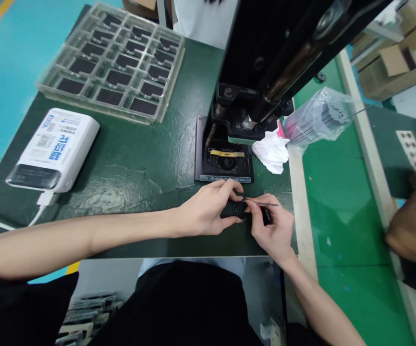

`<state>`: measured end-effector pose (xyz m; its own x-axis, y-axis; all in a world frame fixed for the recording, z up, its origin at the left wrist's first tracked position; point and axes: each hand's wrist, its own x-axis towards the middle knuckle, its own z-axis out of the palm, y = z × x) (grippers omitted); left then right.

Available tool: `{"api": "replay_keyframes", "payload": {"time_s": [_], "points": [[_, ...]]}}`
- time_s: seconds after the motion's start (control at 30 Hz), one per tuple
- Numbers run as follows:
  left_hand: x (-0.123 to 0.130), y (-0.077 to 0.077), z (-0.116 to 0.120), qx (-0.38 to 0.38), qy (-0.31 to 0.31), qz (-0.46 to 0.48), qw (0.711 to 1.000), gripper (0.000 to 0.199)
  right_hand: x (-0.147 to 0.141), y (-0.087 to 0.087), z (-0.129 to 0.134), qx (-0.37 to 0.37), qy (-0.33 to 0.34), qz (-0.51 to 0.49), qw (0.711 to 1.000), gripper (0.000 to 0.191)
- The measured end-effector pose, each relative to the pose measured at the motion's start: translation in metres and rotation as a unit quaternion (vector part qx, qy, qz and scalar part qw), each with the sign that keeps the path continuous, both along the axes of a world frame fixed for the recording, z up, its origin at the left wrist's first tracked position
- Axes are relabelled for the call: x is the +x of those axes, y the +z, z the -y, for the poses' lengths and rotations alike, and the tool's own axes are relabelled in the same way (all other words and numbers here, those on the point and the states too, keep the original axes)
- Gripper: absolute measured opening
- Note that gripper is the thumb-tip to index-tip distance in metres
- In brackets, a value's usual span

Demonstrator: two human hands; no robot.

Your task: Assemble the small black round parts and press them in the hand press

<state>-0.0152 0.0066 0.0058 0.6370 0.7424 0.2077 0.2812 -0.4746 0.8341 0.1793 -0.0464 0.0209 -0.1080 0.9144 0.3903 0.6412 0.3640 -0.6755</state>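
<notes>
Just in front of the press, my left hand (210, 209) curls its thumb and fingers around the edge of a small black round part (239, 209). My right hand (273, 226) meets it from the right, thumb and forefinger pinched on a thin dark strip (267, 204) whose inner end reaches the part. Something black (266, 216) shows beneath the right fingers; its kind is unclear. Behind both hands stands the black press (229, 115), with a yellow strip (227, 154) lying across its lower fixture (211, 168).
A clear compartment tray (121, 108) with dark pieces sits at the back left. Nearer lies a white power bank (55, 149) with a cable. Crumpled white tissue (272, 150) and a plastic bag of dark strips (319, 117) are right of the press. Another person's blurred arm (415, 221) is far right.
</notes>
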Motion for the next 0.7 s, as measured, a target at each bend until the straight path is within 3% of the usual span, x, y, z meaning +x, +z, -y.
{"api": "replay_keyframes", "payload": {"time_s": [0.57,0.7], "points": [[0.0032,-0.0014,-0.0039,-0.017,0.017,0.010,1.000,0.060,-0.0040,-0.0063,-0.0073,-0.019,-0.019,-0.008,1.000,0.017],[0.0031,-0.0013,-0.0039,-0.017,0.020,0.013,1.000,0.057,-0.0054,-0.0081,-0.0079,0.015,-0.005,0.026,1.000,0.015]]}}
